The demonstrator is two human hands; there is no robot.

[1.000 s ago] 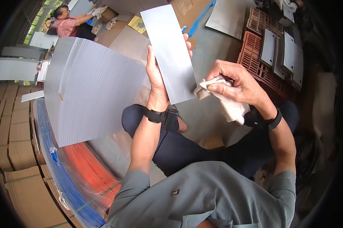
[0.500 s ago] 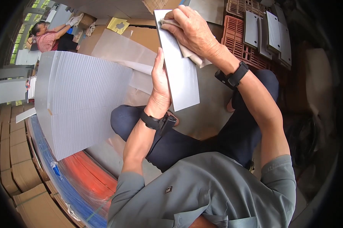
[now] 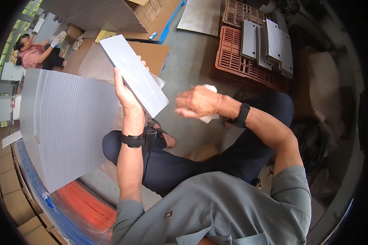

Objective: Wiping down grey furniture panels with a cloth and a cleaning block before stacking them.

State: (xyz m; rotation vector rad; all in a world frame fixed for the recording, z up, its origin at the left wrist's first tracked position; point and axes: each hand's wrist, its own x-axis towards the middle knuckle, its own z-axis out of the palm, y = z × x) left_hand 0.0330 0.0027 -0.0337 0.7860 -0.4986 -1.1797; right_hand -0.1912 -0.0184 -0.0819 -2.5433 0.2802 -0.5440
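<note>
Sitting on a concrete floor, left hand holds a grey panel, right hand a white cloth.

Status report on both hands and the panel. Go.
Left hand grips grey panel, held up tilted. Right hand closed on white cloth, apart from the panel. Nothing between them.

A single view comes from a wide fisheye camera worn on the person's head, looking steeply down over the chest and crossed legs. It sits close above the left hand and right hand, which appear near the picture's centre. Straight edges bend toward the dark circular rim. The upper part reaches farther across the concrete floor to a red crate and a seated co-worker.
</note>
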